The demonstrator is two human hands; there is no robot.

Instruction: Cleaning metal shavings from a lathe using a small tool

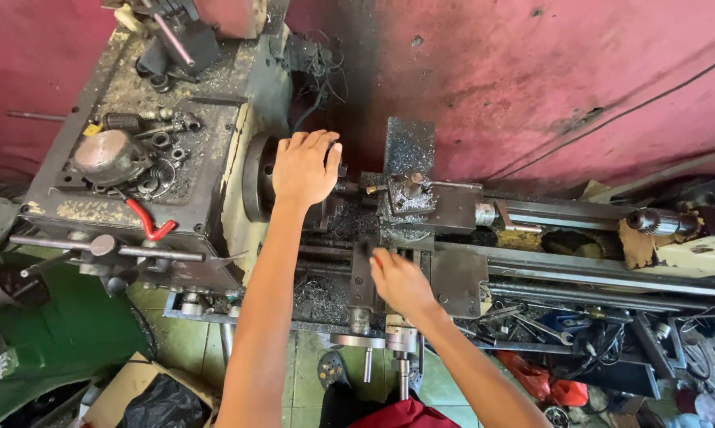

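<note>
Grey cast metal, oil-stained and littered with swarf, forms the lathe [214, 158] that fills the view. The left hand [304, 168] lies over the chuck [256, 178] at the headstock face, fingers [310, 143] spread and curved around its upper rim, grasping it. The right hand [401, 281] rests on the carriage [421, 269] just in front of the tool post [409, 194], fingers bent downward onto the slide; whether they clasp anything cannot be told. Two handwheels [365, 342] hang below the carriage. A red-handled tool [147, 222] lies on the headstock top among loose rings. The tailstock [663, 222] sits far right along the bed.
</note>
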